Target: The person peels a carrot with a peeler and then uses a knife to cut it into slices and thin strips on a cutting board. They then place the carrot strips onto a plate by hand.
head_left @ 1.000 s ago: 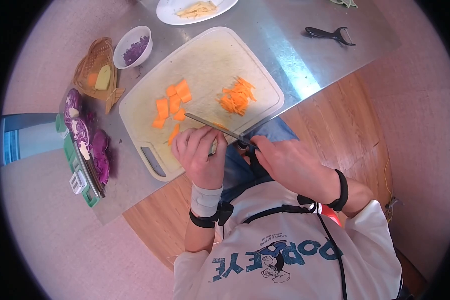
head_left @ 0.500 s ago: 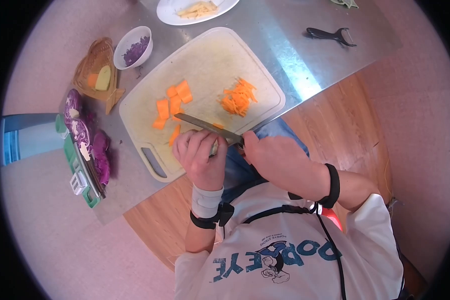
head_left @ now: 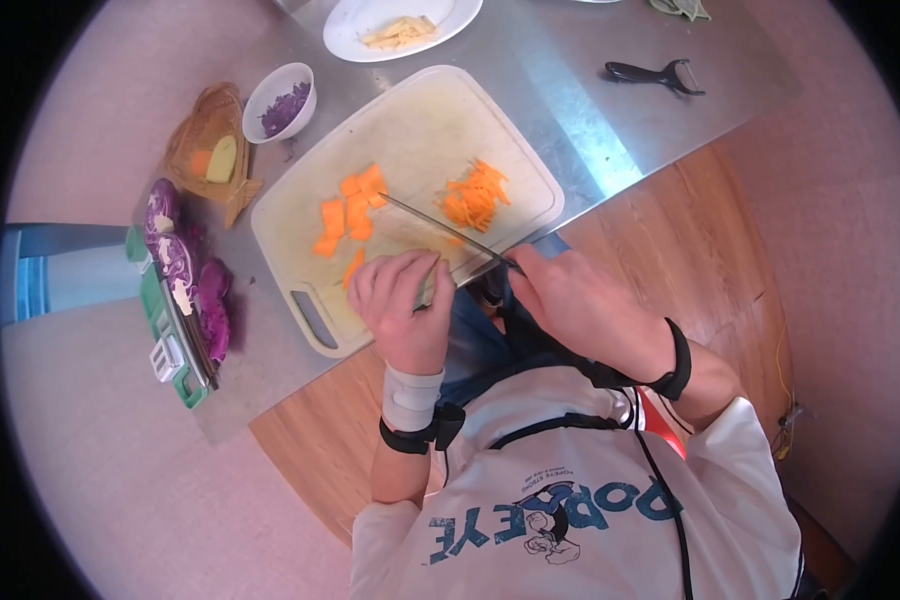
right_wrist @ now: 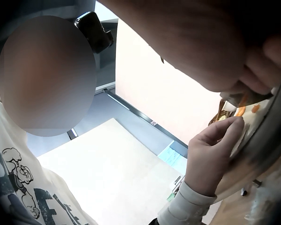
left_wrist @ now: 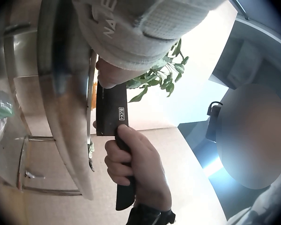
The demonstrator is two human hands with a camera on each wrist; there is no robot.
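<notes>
My right hand (head_left: 580,300) grips the handle of a broad black kitchen knife (left_wrist: 111,112). Its blade slants over the cutting board (head_left: 370,120), edge-on in the head view. On the board's near edge, my left hand (head_left: 400,305) bends its fingers over a carrot piece, mostly hidden beneath them, right beside the blade. Orange shows by those fingertips in the right wrist view. Flat carrot slices (head_left: 335,217) lie beyond the left hand, and a heap of carrot strips (head_left: 477,195) lies at the board's right side.
A white bowl (head_left: 305,115) of shredded purple cabbage and a wicker basket (head_left: 185,140) stand left. Cut purple cabbage (head_left: 213,310) lies by a green slicer (head_left: 188,385). At the back is a plate (head_left: 345,45) with pale strips; a black peeler (head_left: 645,74) lies right.
My right hand and the knife first move left, then back right; the blade's tip now points farther up the board. The left hand stays nearly in place, and the head view shifts slightly.
</notes>
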